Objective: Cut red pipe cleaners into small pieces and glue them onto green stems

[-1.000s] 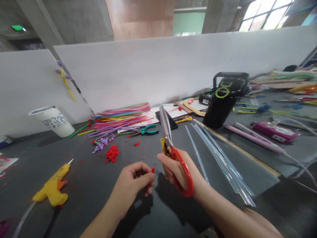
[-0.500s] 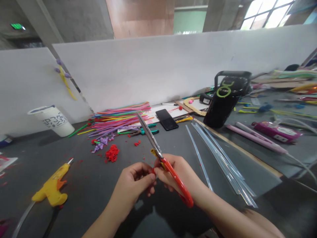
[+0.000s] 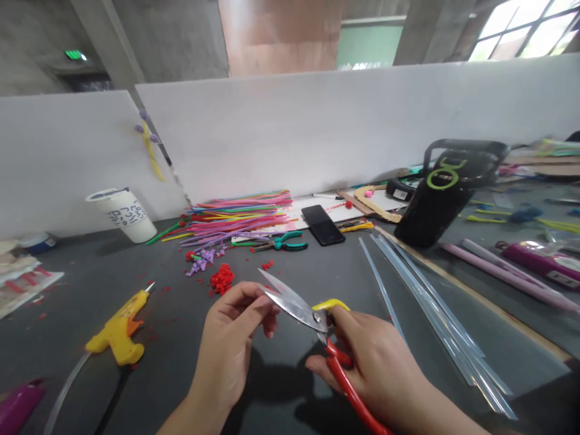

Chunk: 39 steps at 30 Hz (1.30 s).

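My right hand [image 3: 369, 347] grips a pair of scissors [image 3: 296, 308] with red and yellow handles. Their blades are parted and point left, the tips close to the fingers of my left hand [image 3: 235, 338]. The left thumb and fingertips are pinched together; whatever they hold is hidden by the fingers and blades. Just beyond that hand lies a pile of small red pieces [image 3: 222, 278], with a few loose red bits near it. Lilac pieces [image 3: 206, 261] are heaped slightly farther back.
A yellow glue gun [image 3: 120, 329] lies at left. Behind are pipe cleaners [image 3: 240, 214], teal-handled pliers [image 3: 283, 241], a phone [image 3: 324, 225] and a white cup [image 3: 129, 214]. Clear glue sticks [image 3: 426, 308] and a black bottle [image 3: 446, 196] occupy the right side.
The scissors have swung from upright to pointing left, and their blades have opened. My hands have moved apart, the right one now around the handles. The view has shifted left.
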{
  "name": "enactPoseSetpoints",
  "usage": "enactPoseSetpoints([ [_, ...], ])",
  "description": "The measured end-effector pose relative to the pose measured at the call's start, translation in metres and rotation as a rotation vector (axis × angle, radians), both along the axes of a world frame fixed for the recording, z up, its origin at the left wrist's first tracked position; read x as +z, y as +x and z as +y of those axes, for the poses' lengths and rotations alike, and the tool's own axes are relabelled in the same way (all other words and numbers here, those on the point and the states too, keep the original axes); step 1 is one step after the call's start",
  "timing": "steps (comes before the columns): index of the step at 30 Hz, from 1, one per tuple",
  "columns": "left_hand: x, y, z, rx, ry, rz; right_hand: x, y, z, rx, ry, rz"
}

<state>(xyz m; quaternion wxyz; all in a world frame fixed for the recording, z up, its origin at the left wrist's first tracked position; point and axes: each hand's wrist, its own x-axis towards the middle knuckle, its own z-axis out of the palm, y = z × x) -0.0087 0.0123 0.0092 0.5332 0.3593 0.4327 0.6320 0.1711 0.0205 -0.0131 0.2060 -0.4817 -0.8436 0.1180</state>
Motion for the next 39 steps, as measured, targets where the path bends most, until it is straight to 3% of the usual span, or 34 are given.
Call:
enactPoseSetpoints([
  [7,-0.002,0.000,-0.003,0.001,0.033,-0.024,-0.007,0.006,-0.002,-0.005,0.107,-0.106],
  [19,-0.003,0.001,-0.005,0.013,0.058,0.002,-0.014,0.007,-0.003,0.008,0.231,-0.076],
  [39,0.000,0.001,-0.005,0.033,0.047,-0.012,-0.018,0.002,-0.001,0.008,0.330,-0.081],
])
